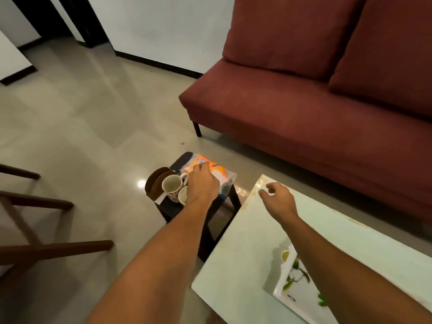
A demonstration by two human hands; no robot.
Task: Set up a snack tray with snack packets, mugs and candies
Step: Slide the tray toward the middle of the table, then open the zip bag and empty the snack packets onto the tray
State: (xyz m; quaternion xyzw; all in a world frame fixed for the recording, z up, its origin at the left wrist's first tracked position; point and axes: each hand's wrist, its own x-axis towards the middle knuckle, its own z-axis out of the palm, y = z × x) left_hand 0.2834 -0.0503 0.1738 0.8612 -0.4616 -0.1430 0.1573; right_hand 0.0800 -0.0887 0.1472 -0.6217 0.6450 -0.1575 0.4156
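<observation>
A small black side table (173,208) holds two patterned mugs: one (172,184) in full view, the other (183,195) partly hidden behind my wrist. Beyond them lies an orange snack packet (214,166) with clear plastic bags. My left hand (203,183) reaches over the mugs, its fingertips on the packet's near edge; whether it grips is hidden. My right hand (279,199) hovers over the far corner of the pale coffee table (236,258), fingers loosely curled, holding nothing. A white tray with a green leaf print (297,284) sits on that table under my right forearm.
A brown cardboard piece (155,181) leans at the side table's left edge. A dark red sofa (304,101) stands behind both tables. Wooden chair rails (42,249) jut in from the left. Grey tiled floor (81,125) stretches to the left and back.
</observation>
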